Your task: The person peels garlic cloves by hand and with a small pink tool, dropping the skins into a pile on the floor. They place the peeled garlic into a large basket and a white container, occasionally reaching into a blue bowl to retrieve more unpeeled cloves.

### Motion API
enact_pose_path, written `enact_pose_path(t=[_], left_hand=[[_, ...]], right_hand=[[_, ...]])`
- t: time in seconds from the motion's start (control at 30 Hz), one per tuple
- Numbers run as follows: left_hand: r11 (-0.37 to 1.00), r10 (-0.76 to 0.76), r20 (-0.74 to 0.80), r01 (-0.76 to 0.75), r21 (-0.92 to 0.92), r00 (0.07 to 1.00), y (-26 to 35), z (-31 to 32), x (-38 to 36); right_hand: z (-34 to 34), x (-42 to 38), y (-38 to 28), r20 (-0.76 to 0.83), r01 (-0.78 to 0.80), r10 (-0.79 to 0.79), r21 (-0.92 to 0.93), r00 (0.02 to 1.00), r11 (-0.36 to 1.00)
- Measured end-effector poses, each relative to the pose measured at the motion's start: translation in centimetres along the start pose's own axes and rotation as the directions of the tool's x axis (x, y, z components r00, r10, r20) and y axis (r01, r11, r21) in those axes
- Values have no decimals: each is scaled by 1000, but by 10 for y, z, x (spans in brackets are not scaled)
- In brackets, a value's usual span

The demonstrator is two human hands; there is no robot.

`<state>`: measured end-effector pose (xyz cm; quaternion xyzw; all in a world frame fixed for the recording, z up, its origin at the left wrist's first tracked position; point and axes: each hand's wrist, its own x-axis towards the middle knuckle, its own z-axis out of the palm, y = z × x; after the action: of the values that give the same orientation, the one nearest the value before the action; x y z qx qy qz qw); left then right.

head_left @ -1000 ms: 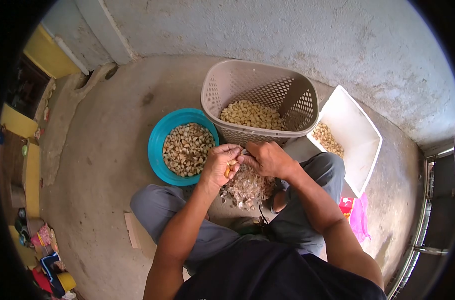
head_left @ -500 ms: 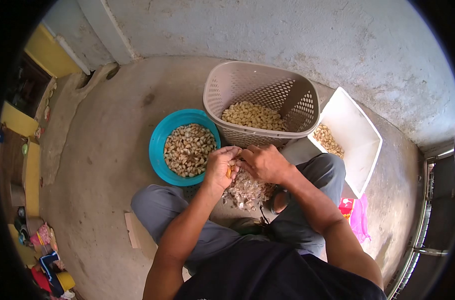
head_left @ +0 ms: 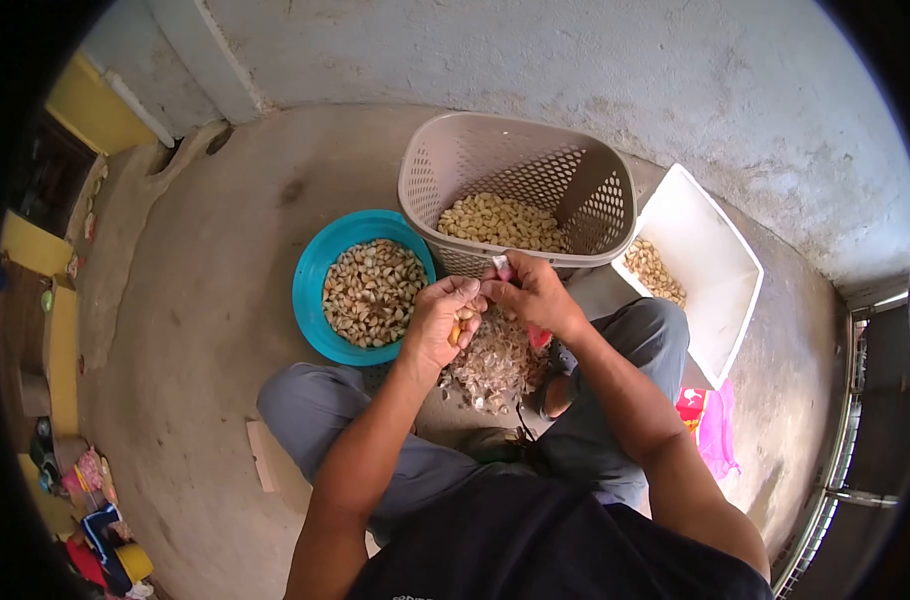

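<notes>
My left hand point(head_left: 439, 322) is closed around a few garlic cloves point(head_left: 464, 316), with a spot of orange showing at its fingers. Its thumb and fingertips meet those of my right hand point(head_left: 537, 298). The right fist grips a small red tool point(head_left: 540, 337); red shows below the palm, and a pale pinkish tip sticks up above the index finger. The rest of it is hidden in the hand. Beneath both hands lies a heap of papery garlic skins point(head_left: 495, 372). Unpeeled garlic cloves point(head_left: 373, 292) fill much of the blue basin point(head_left: 310, 318) at the left.
Peeled cloves point(head_left: 500, 222) lie in a tall brown perforated basket point(head_left: 605, 178) just beyond the hands. A tilted white box point(head_left: 710, 255) at the right holds more cloves point(head_left: 655, 272). Pink netting point(head_left: 717, 430) lies beside my right leg. A wall point(head_left: 575, 50) closes off the back.
My right hand has turned and risen slightly, so the red tool and its pale tip now show. The left hand stays nearly in place. The whole view has shifted a little.
</notes>
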<state>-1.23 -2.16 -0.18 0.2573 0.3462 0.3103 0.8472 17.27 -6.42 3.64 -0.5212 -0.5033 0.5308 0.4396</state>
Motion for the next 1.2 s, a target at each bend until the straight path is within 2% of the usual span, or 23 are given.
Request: enact_pose_path(t=[0.07, 0.1, 0.2, 0.3, 0.37, 0.4, 0.43, 0.53, 0.57, 0.67, 0.7, 0.8, 0.9, 1.0, 1.1, 1.2], left_hand=[[996, 37, -1, -37, 76, 999, 0, 3, -1], [992, 54, 0, -54, 113, 999, 0, 5, -1], [985, 72, -31, -66, 161, 997, 0, 8, -3], [970, 127, -16, -121, 212, 992, 0, 10, -5], [964, 146, -10, -140, 226, 989, 1, 11, -9], [961, 153, -5, -148, 233, 988, 0, 12, -10], [966, 150, -14, -143, 217, 989, -1, 12, -10], [971, 148, -35, -138, 193, 988, 0, 9, -9], [971, 149, -43, -138, 197, 988, 1, 8, -7], [953, 192, -70, -170, 250, 979, 2, 4, -3], [944, 213, -78, -185, 273, 974, 1, 4, -2], [930, 237, -80, -202, 308, 968, 0, 5, -2], [882, 261, -44, -219, 417, 964, 1, 6, -3], [803, 287, -1, -240, 545, 958, 2, 8, -3], [822, 233, 39, -218, 526, 972, 4, 4, -2], [834, 221, 47, -213, 509, 974, 8, 4, -2]], right_hand=[[-8, 3, 2, -46, -67, 66, -40, 997, 997], [-8, 3, 2, -79, 6, -19, -162, 997, 987], [-9, 3, 10, -57, 220, -255, -351, 965, 910], [-6, 1, 12, -39, 290, -324, -355, 945, 889], [-8, 2, 11, -22, 97, -97, -12, 995, 995], [-10, 2, 10, 14, -17, 15, 159, 1000, 987], [-11, 3, 12, 65, -104, 88, 306, 994, 946], [-6, 5, 22, 155, -225, 164, 610, 974, 760], [0, 8, 26, 84, -201, 188, 587, 979, 784], [13, 15, 29, -127, -21, 68, 337, 990, 941], [12, 15, 28, -105, -16, 52, 317, 993, 948], [5, 16, 27, -59, -76, 82, 101, 995, 992], [-3, 13, 21, -26, -98, 100, 48, 995, 994], [-8, 13, 20, 46, -49, 41, 182, 998, 982], [-15, 15, 23, 114, -89, 67, 195, 991, 977], [-18, 15, 24, 70, -89, 79, 155, 994, 984]])
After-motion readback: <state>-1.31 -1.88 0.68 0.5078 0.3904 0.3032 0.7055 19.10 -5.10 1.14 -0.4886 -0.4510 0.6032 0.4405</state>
